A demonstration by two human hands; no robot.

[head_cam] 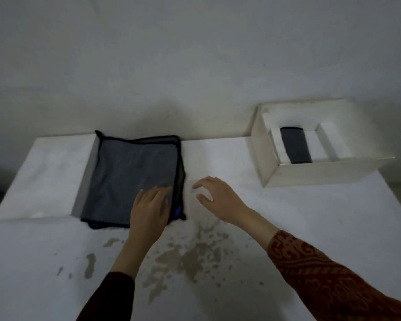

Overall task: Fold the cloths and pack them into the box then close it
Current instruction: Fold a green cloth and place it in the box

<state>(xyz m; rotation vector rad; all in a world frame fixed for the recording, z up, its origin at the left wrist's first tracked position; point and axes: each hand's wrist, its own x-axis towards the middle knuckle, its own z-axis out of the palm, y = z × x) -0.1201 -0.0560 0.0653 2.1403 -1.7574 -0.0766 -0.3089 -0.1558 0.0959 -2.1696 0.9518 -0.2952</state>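
A grey cloth (125, 177) with a dark border lies flat on the table (287, 228), left of centre, with a darker cloth edge showing beneath it. My left hand (149, 209) rests flat on the cloth's near right corner. My right hand (218, 195) hovers just right of the cloth, fingers spread, holding nothing. An open white box (322, 172) stands at the back right. A folded dark cloth (295, 144) lies inside the box, between white flaps.
A flat white board or lid (44, 177) lies left of the cloth, its edge against it. Brown stains (190, 258) mark the tabletop near me. A grey wall rises behind the table.
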